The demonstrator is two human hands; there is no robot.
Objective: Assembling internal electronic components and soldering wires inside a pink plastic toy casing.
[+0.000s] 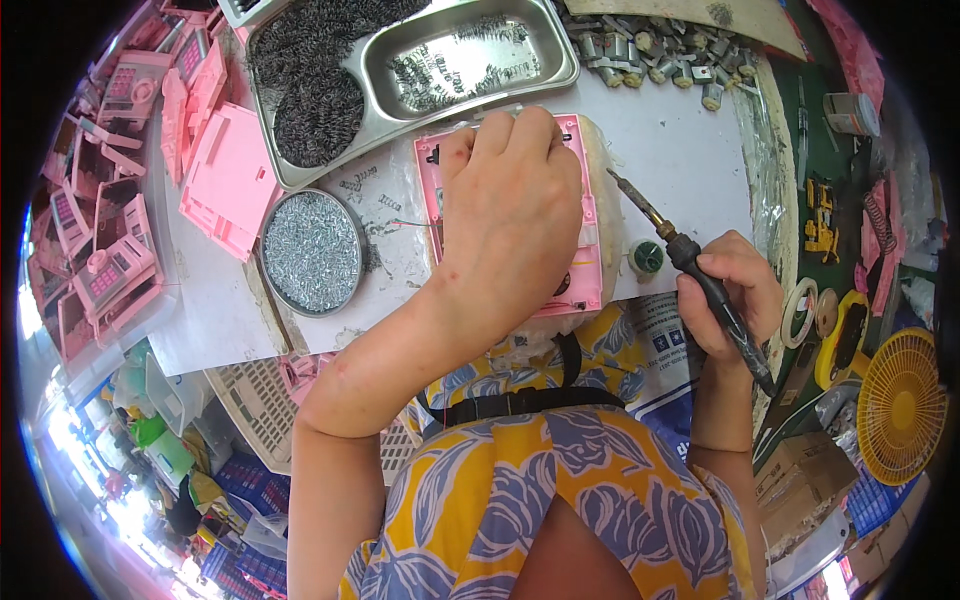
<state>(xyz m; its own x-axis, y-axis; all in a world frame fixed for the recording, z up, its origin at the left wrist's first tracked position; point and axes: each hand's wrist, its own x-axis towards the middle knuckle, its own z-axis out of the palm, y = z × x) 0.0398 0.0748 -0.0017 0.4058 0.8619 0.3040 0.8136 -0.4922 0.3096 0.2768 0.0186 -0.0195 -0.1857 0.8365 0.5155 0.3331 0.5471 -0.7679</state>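
A pink plastic housing [590, 220] lies in front of me on the table, on a pale padded block. Over it my left hand [510, 215] is bent down with its fingers curled together at the far side. Whatever those fingertips grip is hidden beneath the hand. Thin wires [405, 223] stick out to the left of the housing. My right hand [745, 290] grips a soldering iron [690, 262] by its black handle, its tip pointing up and left, just right of the housing. A small green-topped round container [647, 257] stands below the iron's tip.
Beyond the housing, a steel tray [400, 125] holds dark springs [310, 80]. Small metal motors [640, 60] are heaped at the far right. To the left are a round dish of screws [312, 250] and pink plastic panels [230, 180]. A yellow fan [903, 405] stands at right.
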